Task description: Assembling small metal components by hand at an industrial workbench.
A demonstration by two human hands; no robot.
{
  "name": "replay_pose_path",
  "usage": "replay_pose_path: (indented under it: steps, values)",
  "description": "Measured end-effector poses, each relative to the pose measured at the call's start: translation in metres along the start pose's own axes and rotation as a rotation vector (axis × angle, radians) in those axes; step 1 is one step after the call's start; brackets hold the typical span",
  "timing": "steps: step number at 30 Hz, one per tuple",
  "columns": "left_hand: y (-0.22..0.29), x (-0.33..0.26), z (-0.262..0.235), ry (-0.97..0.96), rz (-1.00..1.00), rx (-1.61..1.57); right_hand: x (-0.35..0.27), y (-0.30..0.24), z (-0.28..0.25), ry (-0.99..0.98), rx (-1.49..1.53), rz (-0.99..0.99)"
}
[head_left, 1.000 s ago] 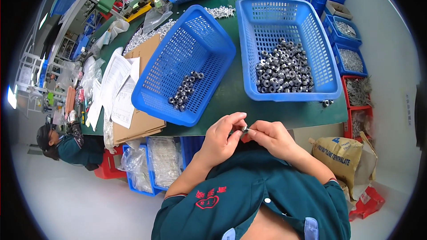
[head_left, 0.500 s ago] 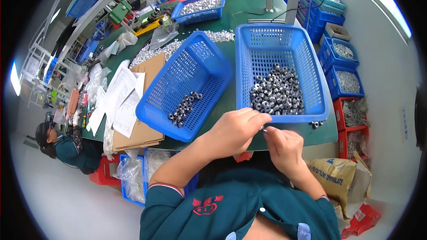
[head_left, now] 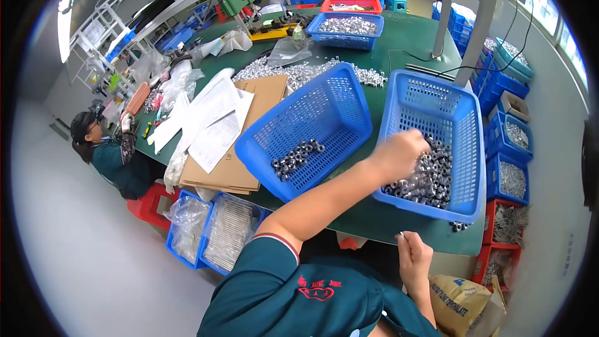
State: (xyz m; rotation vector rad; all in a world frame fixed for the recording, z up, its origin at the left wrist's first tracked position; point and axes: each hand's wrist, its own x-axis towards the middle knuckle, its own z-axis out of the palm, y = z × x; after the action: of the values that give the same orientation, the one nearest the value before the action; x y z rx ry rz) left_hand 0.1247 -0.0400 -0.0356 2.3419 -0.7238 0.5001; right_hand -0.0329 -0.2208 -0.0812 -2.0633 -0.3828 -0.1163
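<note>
Taking clock directions from the middle of the right basket [head_left: 467, 156], with twelve at its far end, the rings [head_left: 435, 180] pile toward six, and the left hand [head_left: 402, 151] is over their side of the basket, at about eight. A ring could be flicked over the near rim if the fingers catch the heap at an angle, since the pile lies close to that side. A few stray rings [head_left: 460, 227] sit on the table [head_left: 412, 43] at five o'clock, just outside the basket; a nudge of the basket could send them off the edge. The left basket [head_left: 340, 97], at nine, holds a smaller cluster of rings, and the left forearm passes close by it, so a bump could turn it (it already stands askew).

The left hand is blurred, fingers pointing down toward the heap; I cannot tell how wide they are spread, whether they touch a ring or whether one is held. The right hand [head_left: 413, 257] is at six o'clock, outside the basket and by the table's near edge. Its thumb and forefinger narrow to a pinch on what looks like a small pale piece [head_left: 401, 233], too tiny to identify. A loosened pinch could drop it, perhaps clear of the table altogether.
</note>
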Motion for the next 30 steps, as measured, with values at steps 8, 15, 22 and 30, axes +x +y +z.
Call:
replay_pose_path:
  steps: [8, 15, 22, 30]
  values:
    - [-0.093, -0.097, -0.066, -0.164, -0.683, 0.600, 0.006, 0.013, 0.002, -0.047, 0.060, 0.053]
    - [-0.100, -0.113, -0.055, -0.119, -0.779, 0.485, 0.005, 0.010, 0.010, -0.029, 0.104, 0.026]
    - [-0.086, -0.133, -0.054, 0.127, -0.752, 0.056, -0.002, 0.007, 0.011, -0.047, 0.064, -0.006]
    - [-0.006, -0.167, -0.052, 0.313, -0.677, -1.454, 0.025, -0.021, 0.022, -0.161, 0.133, -0.221]
